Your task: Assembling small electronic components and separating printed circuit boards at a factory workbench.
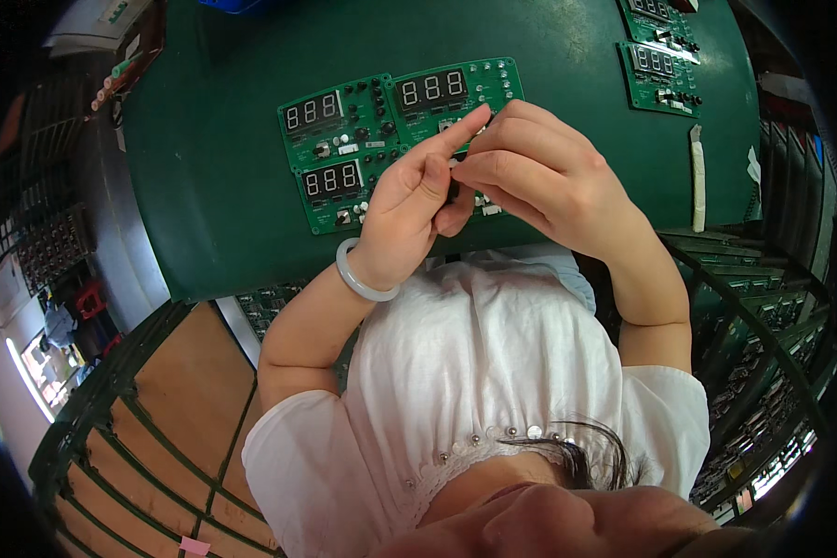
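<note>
My left hand (409, 191), with a pale bangle (352, 270) on its wrist, is closed over the near edge of the circuit boards. Its index finger points up toward my right hand. A small dark piece (453, 192) shows between its curled fingers, mostly hidden. My right hand (544, 163) meets it with thumb and fingers pinched together at that spot; what they pinch is too small to name. Under both hands lie green circuit boards with three-digit displays: a left pair (381, 113) and a right one (483, 82), partly covered by my fingers.
More green circuit boards (634, 82) lie at the far right of the green table (223, 139). A pale strip (697, 181) rests near the right edge. A blue container (237, 5) stands at the back. Metal racks (149, 437) flank me on both sides.
</note>
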A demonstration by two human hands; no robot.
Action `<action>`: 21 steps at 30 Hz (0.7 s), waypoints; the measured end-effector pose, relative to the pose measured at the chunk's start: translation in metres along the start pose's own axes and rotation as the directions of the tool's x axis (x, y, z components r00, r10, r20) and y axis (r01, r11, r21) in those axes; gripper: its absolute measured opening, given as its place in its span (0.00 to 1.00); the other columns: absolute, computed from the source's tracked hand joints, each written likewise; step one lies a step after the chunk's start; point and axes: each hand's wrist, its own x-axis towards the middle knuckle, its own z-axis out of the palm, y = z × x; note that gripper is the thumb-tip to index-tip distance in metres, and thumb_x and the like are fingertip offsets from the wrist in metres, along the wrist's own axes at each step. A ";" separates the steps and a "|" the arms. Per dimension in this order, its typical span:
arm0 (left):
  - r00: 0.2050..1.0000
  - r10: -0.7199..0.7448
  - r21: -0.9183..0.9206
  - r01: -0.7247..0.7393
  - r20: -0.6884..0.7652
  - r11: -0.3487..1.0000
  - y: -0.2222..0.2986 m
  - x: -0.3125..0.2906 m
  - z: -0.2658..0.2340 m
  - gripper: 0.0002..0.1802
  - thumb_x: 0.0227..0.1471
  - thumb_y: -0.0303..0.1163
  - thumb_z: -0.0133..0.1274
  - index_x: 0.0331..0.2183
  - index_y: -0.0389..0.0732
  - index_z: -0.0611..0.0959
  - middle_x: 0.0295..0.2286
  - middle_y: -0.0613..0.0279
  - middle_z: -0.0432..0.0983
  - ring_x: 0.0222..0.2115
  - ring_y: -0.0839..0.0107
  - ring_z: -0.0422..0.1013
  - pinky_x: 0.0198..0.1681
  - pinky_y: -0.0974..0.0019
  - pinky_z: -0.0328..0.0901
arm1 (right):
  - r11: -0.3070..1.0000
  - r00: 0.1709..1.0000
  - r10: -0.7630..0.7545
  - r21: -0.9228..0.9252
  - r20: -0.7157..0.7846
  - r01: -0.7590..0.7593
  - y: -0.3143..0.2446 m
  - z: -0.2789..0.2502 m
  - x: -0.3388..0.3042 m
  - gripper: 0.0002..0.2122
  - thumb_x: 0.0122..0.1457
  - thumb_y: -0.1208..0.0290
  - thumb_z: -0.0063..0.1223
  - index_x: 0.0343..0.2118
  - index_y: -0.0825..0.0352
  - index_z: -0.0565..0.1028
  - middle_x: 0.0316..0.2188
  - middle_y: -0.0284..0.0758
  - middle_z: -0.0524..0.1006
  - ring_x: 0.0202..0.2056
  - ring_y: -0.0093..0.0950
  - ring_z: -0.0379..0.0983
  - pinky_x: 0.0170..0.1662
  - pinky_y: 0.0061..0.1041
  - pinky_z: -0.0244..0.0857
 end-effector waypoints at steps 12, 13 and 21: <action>1.000 -0.002 0.155 0.002 -0.003 0.988 0.015 0.021 0.000 0.26 0.67 0.44 0.38 0.57 0.35 0.69 0.21 0.72 0.62 0.20 0.83 0.54 0.22 0.78 0.50 | 0.978 0.990 0.114 0.164 0.088 -0.127 0.036 -0.024 0.013 0.07 0.48 0.78 0.61 0.29 0.69 0.73 0.27 0.38 0.73 0.30 0.37 0.73 0.33 0.32 0.68; 1.000 -0.006 0.150 0.004 0.008 0.989 0.018 0.023 -0.001 0.26 0.67 0.44 0.38 0.57 0.35 0.69 0.21 0.72 0.62 0.20 0.83 0.54 0.22 0.78 0.50 | 0.956 0.977 0.212 0.205 0.015 -0.210 0.045 -0.029 0.010 0.06 0.49 0.77 0.61 0.29 0.68 0.74 0.26 0.38 0.74 0.28 0.38 0.73 0.32 0.32 0.68; 0.967 -0.155 -0.187 0.118 -0.202 0.975 0.052 0.027 -0.020 0.17 0.67 0.42 0.39 0.34 0.38 0.72 0.20 0.69 0.62 0.18 0.83 0.52 0.20 0.77 0.49 | 0.942 0.976 0.185 -0.305 0.113 -0.143 0.069 -0.030 0.014 0.04 0.52 0.78 0.56 0.30 0.68 0.72 0.28 0.39 0.71 0.34 0.39 0.70 0.39 0.32 0.66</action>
